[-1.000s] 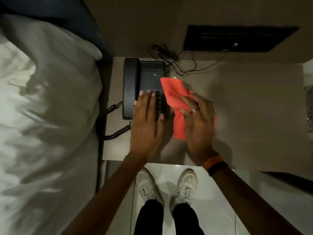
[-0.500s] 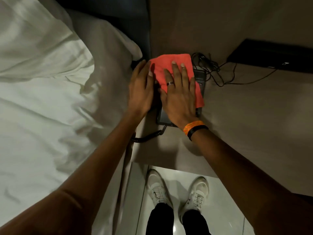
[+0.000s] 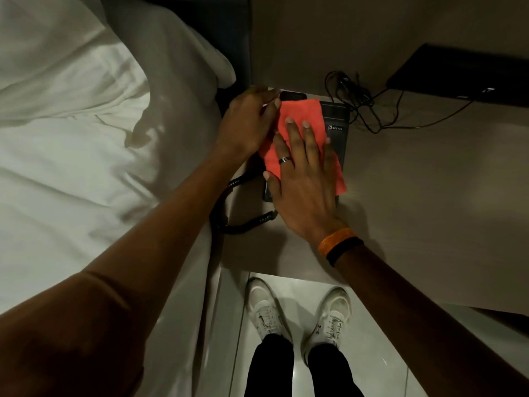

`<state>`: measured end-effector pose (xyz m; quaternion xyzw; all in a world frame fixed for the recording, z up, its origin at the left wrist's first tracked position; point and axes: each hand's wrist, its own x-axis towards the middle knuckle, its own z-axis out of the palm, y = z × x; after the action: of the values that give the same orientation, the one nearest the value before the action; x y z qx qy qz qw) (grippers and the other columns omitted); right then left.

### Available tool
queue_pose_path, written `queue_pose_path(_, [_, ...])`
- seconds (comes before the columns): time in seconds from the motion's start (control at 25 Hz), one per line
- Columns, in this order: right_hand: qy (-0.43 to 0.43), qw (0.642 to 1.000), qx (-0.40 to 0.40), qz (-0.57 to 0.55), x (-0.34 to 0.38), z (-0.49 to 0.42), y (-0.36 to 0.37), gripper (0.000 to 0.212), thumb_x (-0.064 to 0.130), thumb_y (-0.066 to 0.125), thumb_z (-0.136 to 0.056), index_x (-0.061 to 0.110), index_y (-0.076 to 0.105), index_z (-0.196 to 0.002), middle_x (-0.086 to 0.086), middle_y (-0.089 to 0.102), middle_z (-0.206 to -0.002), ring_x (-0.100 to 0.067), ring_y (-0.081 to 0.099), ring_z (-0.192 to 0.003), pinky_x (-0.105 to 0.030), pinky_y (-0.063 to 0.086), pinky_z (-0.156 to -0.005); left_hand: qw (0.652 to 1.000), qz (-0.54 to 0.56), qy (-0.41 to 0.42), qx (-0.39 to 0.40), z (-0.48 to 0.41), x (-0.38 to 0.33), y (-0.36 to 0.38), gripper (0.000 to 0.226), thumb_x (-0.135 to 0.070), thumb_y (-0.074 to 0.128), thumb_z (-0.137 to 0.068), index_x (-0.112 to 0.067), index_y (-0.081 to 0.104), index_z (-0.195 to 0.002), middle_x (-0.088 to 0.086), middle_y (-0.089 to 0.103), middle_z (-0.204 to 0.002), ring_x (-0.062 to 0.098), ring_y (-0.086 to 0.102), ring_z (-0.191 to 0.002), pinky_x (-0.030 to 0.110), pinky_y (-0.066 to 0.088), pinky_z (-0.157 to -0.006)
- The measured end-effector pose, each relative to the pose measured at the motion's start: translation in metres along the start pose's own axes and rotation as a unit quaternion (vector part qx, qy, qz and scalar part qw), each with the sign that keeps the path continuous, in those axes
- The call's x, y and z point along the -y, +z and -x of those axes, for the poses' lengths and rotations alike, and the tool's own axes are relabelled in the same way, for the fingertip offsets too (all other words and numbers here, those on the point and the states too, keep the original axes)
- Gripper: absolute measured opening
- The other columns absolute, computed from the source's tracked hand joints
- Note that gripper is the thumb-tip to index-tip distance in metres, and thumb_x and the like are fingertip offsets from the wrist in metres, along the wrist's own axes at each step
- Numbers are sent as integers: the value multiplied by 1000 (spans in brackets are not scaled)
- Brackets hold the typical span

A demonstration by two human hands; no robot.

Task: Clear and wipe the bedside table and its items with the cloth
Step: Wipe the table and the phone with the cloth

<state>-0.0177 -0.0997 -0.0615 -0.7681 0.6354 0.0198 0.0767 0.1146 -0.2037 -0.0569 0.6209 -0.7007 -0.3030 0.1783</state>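
A black desk telephone (image 3: 337, 130) stands at the left end of the beige bedside table (image 3: 429, 196), its coiled cord (image 3: 237, 224) looping off the near left corner. A red cloth (image 3: 300, 116) lies spread over the phone. My right hand (image 3: 303, 184) presses flat on the cloth with straight fingers, a ring on one finger. My left hand (image 3: 249, 124) rests against the phone's left side at the handset, fingers loosely bent; most of the handset is hidden under both hands and the cloth.
The bed with white sheets and pillows (image 3: 86, 124) lies close on the left. Tangled black cables (image 3: 360, 101) sit behind the phone, and a black flat device (image 3: 463, 73) at the back right. My white shoes (image 3: 297, 313) stand on the tiled floor below.
The cloth went from beside the phone onto its top. My right hand has slid it back toward me over the phone, and my left hand shifted to the phone's left side.
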Motion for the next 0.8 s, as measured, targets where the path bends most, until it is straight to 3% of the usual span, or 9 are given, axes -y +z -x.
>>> queue_pose_path(0.12, [-5,1000,-1,-6,7,21,9,66,45,32,-100,20,16,-160,-9,2,-170,-32,0,-157,-61,14,-122,1000,-19,6,16,2,-1,1,43,-30,41,-105,-13,56,-142,12,53,-149,26,51,-137,40,44,-111])
queue_pose_path(0.32, [-44,995,-80,-35,5,71,39,51,23,43,-105,21,36,-155,-7,26,-166,-34,21,-154,-61,29,-116,1000,-23,12,-14,13,-3,3,41,-28,45,-102,-12,62,-137,11,64,-136,27,60,-125,36,48,-103])
queue_pose_path(0.48, [-106,987,-110,-44,-13,80,43,36,14,54,-101,21,61,-135,-6,54,-148,-36,53,-130,-53,44,-100,999,-18,22,-35,29,-8,7,35,-21,48,-104,-9,65,-133,16,67,-124,29,62,-114,36,50,-97])
queue_pose_path(0.64, [-169,980,-76,-79,-39,91,25,35,12,61,-87,19,71,-120,-3,64,-131,-33,59,-112,-45,44,-88,999,0,15,-50,40,-12,11,32,-19,48,-104,-5,68,-125,19,65,-123,32,62,-113,35,48,-98])
queue_pose_path(0.72, [-141,978,-68,-138,-49,105,9,37,13,56,-88,18,70,-123,-5,64,-128,-32,58,-111,-46,46,-89,998,-11,18,-60,43,-12,13,36,-22,47,-102,-7,67,-128,19,63,-128,34,60,-117,38,48,-102])
queue_pose_path(0.8, [-67,966,-120,-217,-57,100,-10,40,12,49,-90,13,67,-127,-10,62,-128,-32,57,-114,-48,46,-95,997,-40,25,-62,42,-14,15,39,-23,48,-102,-11,63,-136,17,59,-136,35,55,-124,39,47,-105])
